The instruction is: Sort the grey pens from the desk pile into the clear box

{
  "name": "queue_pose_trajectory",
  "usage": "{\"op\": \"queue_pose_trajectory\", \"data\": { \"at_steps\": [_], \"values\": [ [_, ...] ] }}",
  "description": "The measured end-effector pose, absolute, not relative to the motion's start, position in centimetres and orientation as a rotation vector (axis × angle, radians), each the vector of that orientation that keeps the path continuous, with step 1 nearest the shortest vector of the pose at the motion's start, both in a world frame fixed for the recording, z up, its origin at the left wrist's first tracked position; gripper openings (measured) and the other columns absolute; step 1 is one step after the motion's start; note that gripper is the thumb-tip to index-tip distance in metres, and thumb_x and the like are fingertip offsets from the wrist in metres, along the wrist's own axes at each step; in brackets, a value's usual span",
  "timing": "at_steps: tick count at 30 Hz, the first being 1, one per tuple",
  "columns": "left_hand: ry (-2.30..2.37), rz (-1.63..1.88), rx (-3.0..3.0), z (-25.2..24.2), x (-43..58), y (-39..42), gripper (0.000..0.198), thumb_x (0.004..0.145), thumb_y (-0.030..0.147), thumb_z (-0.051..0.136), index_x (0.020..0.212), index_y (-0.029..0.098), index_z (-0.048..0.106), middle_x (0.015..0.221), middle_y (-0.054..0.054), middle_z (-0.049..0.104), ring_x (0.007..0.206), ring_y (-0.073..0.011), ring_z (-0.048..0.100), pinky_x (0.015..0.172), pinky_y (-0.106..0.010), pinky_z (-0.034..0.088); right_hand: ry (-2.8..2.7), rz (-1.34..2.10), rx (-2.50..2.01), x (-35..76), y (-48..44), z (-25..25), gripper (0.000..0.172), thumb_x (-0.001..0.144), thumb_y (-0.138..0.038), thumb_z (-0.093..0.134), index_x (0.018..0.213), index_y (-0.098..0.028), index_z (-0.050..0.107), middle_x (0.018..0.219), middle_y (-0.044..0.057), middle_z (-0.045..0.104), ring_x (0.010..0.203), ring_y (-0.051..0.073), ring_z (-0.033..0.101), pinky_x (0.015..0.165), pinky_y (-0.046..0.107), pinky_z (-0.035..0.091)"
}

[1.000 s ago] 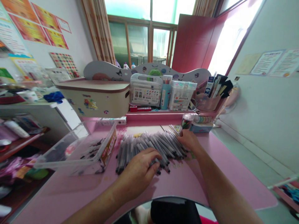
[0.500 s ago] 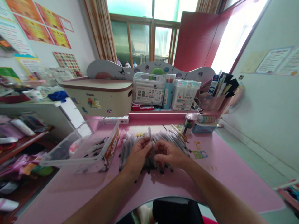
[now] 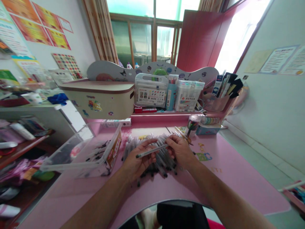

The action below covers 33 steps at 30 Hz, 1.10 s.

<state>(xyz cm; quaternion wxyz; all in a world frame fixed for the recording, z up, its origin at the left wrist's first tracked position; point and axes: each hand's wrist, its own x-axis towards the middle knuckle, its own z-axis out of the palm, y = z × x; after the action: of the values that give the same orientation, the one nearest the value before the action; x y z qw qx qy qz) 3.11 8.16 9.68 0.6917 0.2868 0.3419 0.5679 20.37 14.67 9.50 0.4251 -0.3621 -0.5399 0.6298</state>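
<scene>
A heap of several grey pens with black caps (image 3: 143, 141) lies on the pink desk (image 3: 214, 178). My left hand (image 3: 135, 160) is curled under a single pen (image 3: 151, 151), which lies almost level above the heap. My right hand (image 3: 179, 151) pinches the right end of that same pen, fingers closed. Both hands hover just over the near part of the heap. A clear plastic box (image 3: 78, 152) with a few pens inside stands to the left of the heap.
A raised shelf at the back carries a cream storage box (image 3: 100, 98), marker cases (image 3: 150, 92) and a pen holder (image 3: 214, 101). A small jar (image 3: 192, 125) and tape rolls sit at the right rear. Cluttered shelves (image 3: 21, 140) stand on the left.
Both hands came together from the heap's edges and lifted one pen. It stood upright half a second ago and now lies nearly level between the two hands.
</scene>
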Motion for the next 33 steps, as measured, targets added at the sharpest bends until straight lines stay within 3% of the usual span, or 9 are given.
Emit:
{"op": "queue_pose_trajectory", "data": {
  "at_steps": [2, 4, 7, 10, 13, 22, 33],
  "values": [
    [0.793, 1.319, 0.721, 9.6, 3.2, 8.1, 0.048, 0.064, 0.014, 0.082, 0.111, 0.020, 0.070, 0.093, -0.004, 0.068, 0.075, -0.0123, 0.064, 0.069, -0.024, 0.054, -1.308, 1.507, -0.941, 20.1, 14.7, 9.0, 0.032, 0.078, -0.048, 0.067, 0.073, -0.019, 0.053, 0.054, -0.007, 0.052, 0.038, 0.006, 0.041, 0.034, 0.017, 0.030],
    [0.849, 1.352, 0.812, 9.3, 3.4, 8.2, 0.041, 0.064, 0.016, 0.083, 0.104, 0.020, 0.073, 0.101, -0.006, 0.069, 0.086, -0.0165, 0.066, 0.075, -0.027, 0.055, -1.332, 1.476, -0.966, 20.0, 14.7, 8.7, 0.031, 0.080, -0.048, 0.066, 0.075, -0.020, 0.054, 0.055, -0.007, 0.052, 0.039, 0.007, 0.041, 0.035, 0.018, 0.032],
    [0.938, 1.455, 0.868, 8.9, 3.4, 8.5, 0.021, 0.070, 0.025, 0.081, 0.088, 0.018, 0.076, 0.089, -0.005, 0.072, 0.080, -0.0151, 0.066, 0.076, -0.026, 0.054, -1.548, 1.436, -0.978, 20.1, 14.5, 8.7, 0.026, 0.087, -0.045, 0.058, 0.080, -0.020, 0.058, 0.058, -0.005, 0.054, 0.042, 0.010, 0.045, 0.038, 0.021, 0.035],
    [1.032, 1.526, 0.900, 8.6, 3.3, 8.8, 0.015, 0.071, 0.027, 0.079, 0.082, 0.018, 0.075, 0.074, -0.001, 0.070, 0.066, -0.0118, 0.062, 0.070, -0.024, 0.052, -1.953, 1.132, -0.858, 20.2, 13.9, 9.3, 0.016, 0.091, -0.030, 0.053, 0.092, -0.020, 0.065, 0.080, 0.002, 0.066, 0.070, 0.016, 0.061, 0.062, 0.027, 0.049],
    [1.142, 1.502, 1.028, 8.7, 3.2, 8.7, 0.012, 0.074, 0.026, 0.076, 0.081, 0.017, 0.076, 0.068, -0.001, 0.068, 0.063, -0.0120, 0.060, 0.066, -0.023, 0.048, -2.209, 0.809, -0.747, 20.0, 13.1, 9.7, 0.020, 0.089, -0.016, 0.052, 0.105, -0.018, 0.064, 0.102, 0.007, 0.068, 0.095, 0.021, 0.061, 0.085, 0.034, 0.046],
    [1.163, 1.442, 1.072, 8.8, 4.0, 8.1, 0.024, 0.073, 0.039, 0.076, 0.075, 0.016, 0.070, 0.050, 0.004, 0.051, 0.043, -0.0075, 0.043, 0.045, -0.020, 0.032, -2.356, 0.797, -0.884, 19.4, 12.1, 10.0, 0.023, 0.098, -0.023, 0.039, 0.087, -0.018, 0.058, 0.082, 0.006, 0.066, 0.077, 0.020, 0.060, 0.072, 0.029, 0.042],
    [1.136, 1.425, 1.108, 9.2, 4.1, 7.6, 0.032, 0.076, 0.045, 0.073, 0.077, 0.015, 0.064, 0.049, 0.006, 0.050, 0.041, -0.0056, 0.043, 0.043, -0.017, 0.032, -2.176, 1.040, -0.771, 19.3, 12.1, 10.1, 0.025, 0.095, -0.027, 0.044, 0.077, -0.018, 0.057, 0.071, -0.001, 0.057, 0.069, 0.014, 0.053, 0.067, 0.025, 0.039]
  ]
}}
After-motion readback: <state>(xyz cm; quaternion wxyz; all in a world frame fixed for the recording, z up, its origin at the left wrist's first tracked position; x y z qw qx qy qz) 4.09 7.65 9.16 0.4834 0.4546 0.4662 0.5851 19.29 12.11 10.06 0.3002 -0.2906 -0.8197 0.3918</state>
